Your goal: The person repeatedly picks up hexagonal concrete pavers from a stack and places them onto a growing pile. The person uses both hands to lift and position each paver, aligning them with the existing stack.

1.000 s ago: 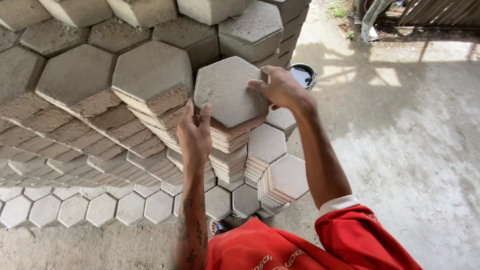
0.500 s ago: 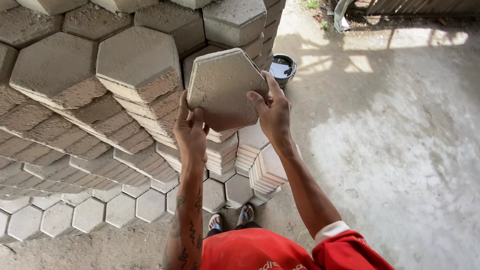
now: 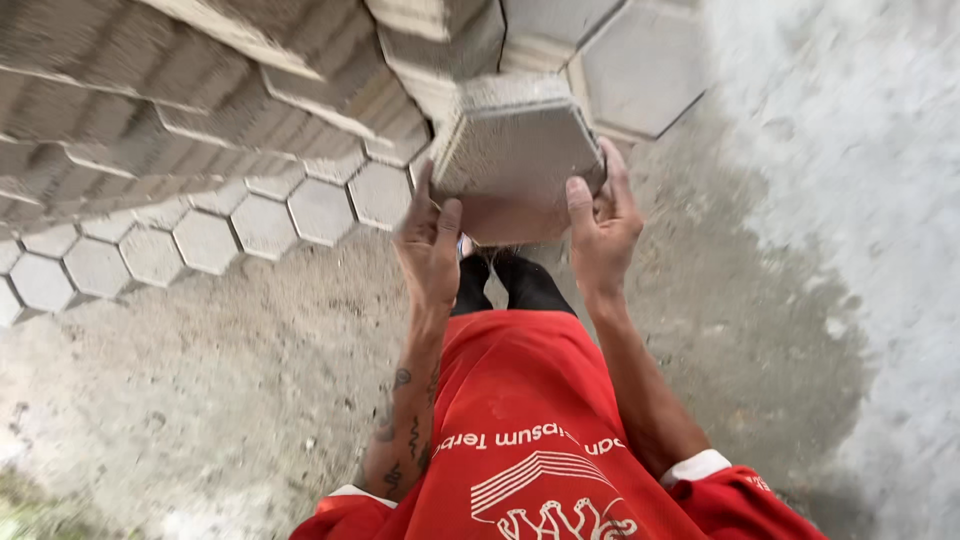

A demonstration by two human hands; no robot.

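Now both hands clamp one grey hexagonal paver (image 3: 515,150), lifted in front of the body above the concrete floor (image 3: 250,400). Left hand (image 3: 430,245) keeps its grip closed on the paver's left edge, fingers spread up the side; right hand (image 3: 603,225) grips the right edge, thumb along the underside. Leaning rows of stacked pavers (image 3: 200,110) stand just behind it, with a single layer of flat pavers (image 3: 200,240) on the floor at their foot.
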